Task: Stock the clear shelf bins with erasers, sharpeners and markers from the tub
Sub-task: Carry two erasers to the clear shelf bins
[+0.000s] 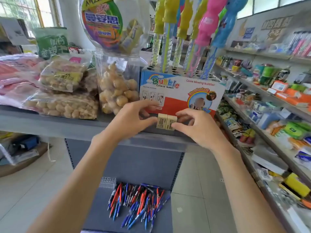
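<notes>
Head view: erasers [166, 121] between fingers [148, 122]

Print on erasers [161, 121] unreadable; bubble wands [206, 22] cut by top edge; shelf goods [286, 98] blurred.

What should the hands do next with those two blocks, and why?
Probably ease both hands away. The left hand and right hand pinch two beige erasers squeezed side by side, apparently standing on the grey shelf in front of the Bubble box, so they look placed.
</notes>
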`<state>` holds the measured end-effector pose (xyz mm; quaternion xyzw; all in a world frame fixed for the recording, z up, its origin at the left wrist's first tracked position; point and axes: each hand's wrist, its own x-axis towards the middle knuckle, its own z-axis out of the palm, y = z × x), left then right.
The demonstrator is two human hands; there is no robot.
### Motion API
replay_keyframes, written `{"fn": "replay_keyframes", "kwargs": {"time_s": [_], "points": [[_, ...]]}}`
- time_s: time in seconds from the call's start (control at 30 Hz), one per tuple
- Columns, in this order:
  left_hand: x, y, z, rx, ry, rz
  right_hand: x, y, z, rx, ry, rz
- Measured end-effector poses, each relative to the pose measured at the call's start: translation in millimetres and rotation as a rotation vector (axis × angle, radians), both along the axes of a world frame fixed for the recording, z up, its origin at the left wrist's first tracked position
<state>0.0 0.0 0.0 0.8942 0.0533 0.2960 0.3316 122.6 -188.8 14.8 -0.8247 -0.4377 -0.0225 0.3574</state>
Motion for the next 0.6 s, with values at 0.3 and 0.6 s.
{"fn": "replay_keyframes", "kwargs": {"time_s": [0.3, 0.6], "points": [[16.1, -0.9, 0.0, -0.010, 0.125, -0.020, 6.4, 6.8, -9.3, -0.017, -0.033, 0.013], [5.6, -9.1, 6.2, -0.168, 0.018, -0.047, -5.2, -3.7, -1.7, 0.152, 0.057, 0.017]]}}
